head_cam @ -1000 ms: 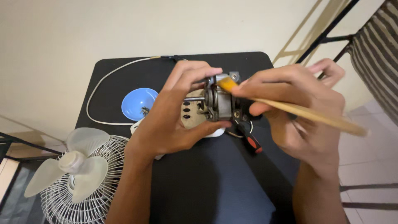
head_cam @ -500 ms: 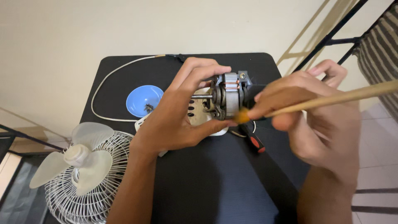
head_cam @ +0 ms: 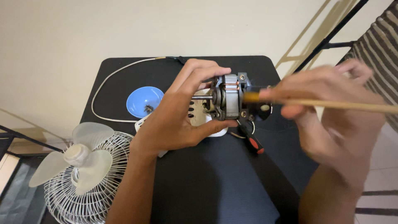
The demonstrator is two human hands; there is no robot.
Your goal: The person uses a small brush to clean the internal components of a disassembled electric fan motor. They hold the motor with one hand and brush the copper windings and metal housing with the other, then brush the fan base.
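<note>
Gripping a small motor (head_cam: 229,96) between thumb and fingers, left hand (head_cam: 176,118) raised above the black tabletop (head_cam: 207,182), blue bowl (head_cam: 143,101) just beyond its knuckles. Clasping a wooden-handled brush (head_cam: 331,103), blurred right hand (head_cam: 336,112), bristle end touching the motor's far side; screwdriver (head_cam: 251,139) lying just below.

Soft indoor light, motion-blurred right hand (head_cam: 331,112)

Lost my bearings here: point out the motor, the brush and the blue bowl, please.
motor (head_cam: 230,96), head view, on its grey metal body.
brush (head_cam: 331,103), head view, on its wooden handle.
blue bowl (head_cam: 139,99), head view, on its inner wall.
</note>
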